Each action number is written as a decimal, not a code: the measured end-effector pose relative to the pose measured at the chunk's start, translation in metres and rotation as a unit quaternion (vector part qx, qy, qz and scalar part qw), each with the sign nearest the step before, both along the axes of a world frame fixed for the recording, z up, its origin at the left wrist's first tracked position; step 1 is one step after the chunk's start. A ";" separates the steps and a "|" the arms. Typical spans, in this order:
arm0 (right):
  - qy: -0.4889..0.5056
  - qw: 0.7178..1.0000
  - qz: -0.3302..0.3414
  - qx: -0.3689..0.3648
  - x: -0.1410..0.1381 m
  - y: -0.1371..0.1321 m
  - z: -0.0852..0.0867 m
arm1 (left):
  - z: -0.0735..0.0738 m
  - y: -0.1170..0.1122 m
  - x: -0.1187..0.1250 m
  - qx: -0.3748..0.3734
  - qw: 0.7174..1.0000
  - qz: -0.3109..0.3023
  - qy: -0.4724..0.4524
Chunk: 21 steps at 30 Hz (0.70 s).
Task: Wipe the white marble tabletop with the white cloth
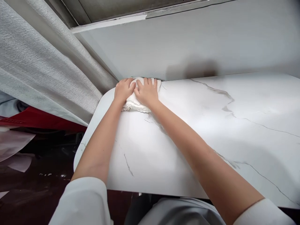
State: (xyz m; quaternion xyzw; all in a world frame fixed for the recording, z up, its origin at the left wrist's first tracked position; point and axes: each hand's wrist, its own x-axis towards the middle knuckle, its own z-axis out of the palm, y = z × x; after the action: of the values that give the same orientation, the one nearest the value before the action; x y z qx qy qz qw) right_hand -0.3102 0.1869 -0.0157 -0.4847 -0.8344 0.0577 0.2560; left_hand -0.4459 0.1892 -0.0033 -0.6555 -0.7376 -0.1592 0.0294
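- Cloth [137, 105]: white and bunched. It lies on the far left corner of the table [199, 131], right up against the wall [187, 47].
- The cloth sits under both hands, with only its near edge and a bit at the top right showing. It looks folded thick, probably so the palms have a pad to bear on.
- Left hand [124, 89]: on the left part of the cloth, fingers curled in and knuckles up. This is a closed grip bunching the fabric. The thumb is hidden.
- Right hand [146, 92]: lies flat on top of the cloth with fingers straight and slightly spread, tips toward the wall. It is not clasping, just pressing down with the palm.
- The hands touch side by side, with the right one's index edge against the left one's knuckles. Judged: one pinches the cloth so it holds together while the other loads it onto the surface.
- Both arms are stretched nearly straight across the table and converge on the corner, forearms bare. The white sleeves [82, 200] stop at the elbows at the bottom of the frame.
- It is a long reach, so the torso is likely leaning in over the near edge.
- The tabletop is white marble-look with grey veins and a rounded left corner. Nothing else shows on it.
- Shadow on the wall just right of the hands.
- Curtain [47, 68]: grey, hanging at an angle on the left, near the corner but apart from the hands.
- Red object [35, 118] below the curtain, can't tell what it is. Dark floor [35, 187] beneath.
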 end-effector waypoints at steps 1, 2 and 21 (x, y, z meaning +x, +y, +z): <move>-0.004 1.000 -0.001 -0.001 0.003 -0.004 0.000 | 0.000 -0.003 0.002 0.001 1.000 -0.004 -0.004; -0.006 1.000 -0.002 -0.002 0.006 -0.008 0.000 | -0.001 -0.007 0.005 0.003 1.000 -0.007 -0.008; -0.033 0.995 0.082 0.035 0.059 -0.163 0.001 | 0.000 -0.190 0.040 0.003 0.999 -0.017 -0.036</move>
State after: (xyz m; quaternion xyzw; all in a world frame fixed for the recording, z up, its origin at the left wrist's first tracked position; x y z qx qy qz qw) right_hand -0.2508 0.0235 -0.0142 -0.4066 -0.8809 0.0333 0.2401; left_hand -0.4059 -0.0008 -0.0028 -0.6615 -0.7266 -0.1854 0.0019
